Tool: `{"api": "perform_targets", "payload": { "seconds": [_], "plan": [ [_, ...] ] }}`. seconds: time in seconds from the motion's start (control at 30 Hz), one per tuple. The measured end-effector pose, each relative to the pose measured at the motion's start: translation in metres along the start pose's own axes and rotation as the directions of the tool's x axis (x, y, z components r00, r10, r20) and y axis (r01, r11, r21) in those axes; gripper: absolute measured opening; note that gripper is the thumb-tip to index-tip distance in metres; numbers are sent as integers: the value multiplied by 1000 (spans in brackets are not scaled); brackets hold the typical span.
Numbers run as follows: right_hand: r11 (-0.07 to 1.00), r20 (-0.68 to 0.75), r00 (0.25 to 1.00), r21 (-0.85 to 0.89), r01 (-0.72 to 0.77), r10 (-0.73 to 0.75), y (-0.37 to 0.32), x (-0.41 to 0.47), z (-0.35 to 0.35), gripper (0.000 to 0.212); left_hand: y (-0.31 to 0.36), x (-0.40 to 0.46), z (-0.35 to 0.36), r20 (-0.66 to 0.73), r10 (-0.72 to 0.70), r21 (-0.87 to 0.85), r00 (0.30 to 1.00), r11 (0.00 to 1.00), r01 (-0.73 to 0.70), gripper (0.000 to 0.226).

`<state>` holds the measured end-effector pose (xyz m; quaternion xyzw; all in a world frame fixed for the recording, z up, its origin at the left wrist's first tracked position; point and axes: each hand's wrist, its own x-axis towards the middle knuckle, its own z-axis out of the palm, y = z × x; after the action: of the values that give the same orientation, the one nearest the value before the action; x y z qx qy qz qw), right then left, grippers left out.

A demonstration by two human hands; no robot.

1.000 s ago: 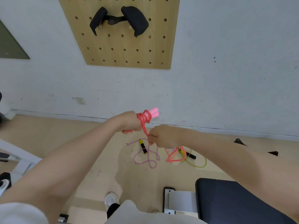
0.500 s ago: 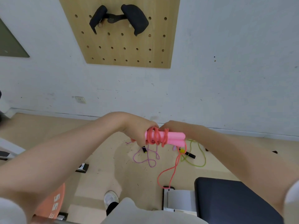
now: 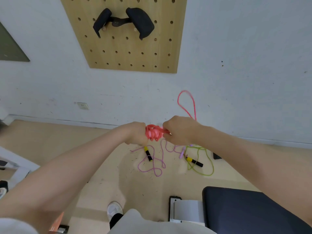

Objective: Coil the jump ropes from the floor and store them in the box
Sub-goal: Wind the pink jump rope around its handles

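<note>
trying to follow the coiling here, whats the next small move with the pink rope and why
Probably bring the right hand round the bundle once more: a loose loop of the pink rope stands free above that hand, while the left hand grips the wound part.

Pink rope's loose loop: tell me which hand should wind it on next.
Right. The right hand already pinches the strand leading to the free loop above it, while the left hand grips the coiled bundle and should probably just hold it steady.
</note>
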<state>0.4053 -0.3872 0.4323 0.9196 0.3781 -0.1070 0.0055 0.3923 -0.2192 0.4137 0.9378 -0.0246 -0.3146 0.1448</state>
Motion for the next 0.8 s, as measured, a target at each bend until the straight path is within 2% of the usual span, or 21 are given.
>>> {"api": "perform_targets", "payload": {
  "seconds": [0.07, 0.17, 0.23, 0.3, 0.4, 0.5, 0.57, 0.63, 0.67, 0.73, 0.77, 0.8],
  "plan": [
    [990, 6, 1000, 139, 20, -21, -8, -1, 5, 23, -5, 7, 1, 31, -80, -291, 996, 953, 86, 15],
    [919, 52, 998, 391, -44, 26, -4, -5, 7, 27, -11, 10, 0, 33, -136, -584, 990, 802, 129, 14],
    [791, 150, 988, 598, -125, 42, -1, -10, 15, 33, -13, 4, -6, 33, -36, -748, 999, 662, 48, 14],
    [652, 232, 972, 731, -200, 38, 1, -13, 23, 32, -14, -5, -11, 30, 144, -783, 989, 619, -67, 22],
    [715, 268, 963, 670, -197, 14, 6, -12, 29, 31, -4, -21, -16, 110, 321, -661, 941, 731, -172, 24],
    [763, 306, 952, 612, -207, 13, 11, -14, 27, 35, 9, -34, -22, 183, 372, -519, 910, 823, -232, 19],
    [794, 368, 929, 552, -255, 42, 16, -16, 27, 30, 16, -41, -27, 212, 414, -450, 885, 845, -287, 18],
    [876, 410, 905, 389, -285, 113, 17, -15, 24, 21, 27, -47, -28, 275, 433, -343, 858, 878, -333, 21],
    [909, 396, 912, 333, -250, 105, 17, -12, 20, 23, 33, -48, -26, 321, 411, -231, 853, 908, -350, 21],
    [966, 318, 942, 194, -173, 105, 13, -3, 13, 26, 46, -48, -15, 378, 273, 153, 885, 924, -350, 13],
    [985, 243, 963, 94, -146, 120, 12, 2, 11, 28, 53, -47, -8, 360, 196, 360, 912, 873, -330, 14],
    [989, 159, 977, 20, -149, 144, 11, 5, 6, 32, 56, -43, -1, 323, 143, 498, 935, 815, -297, 21]
  ]
}}
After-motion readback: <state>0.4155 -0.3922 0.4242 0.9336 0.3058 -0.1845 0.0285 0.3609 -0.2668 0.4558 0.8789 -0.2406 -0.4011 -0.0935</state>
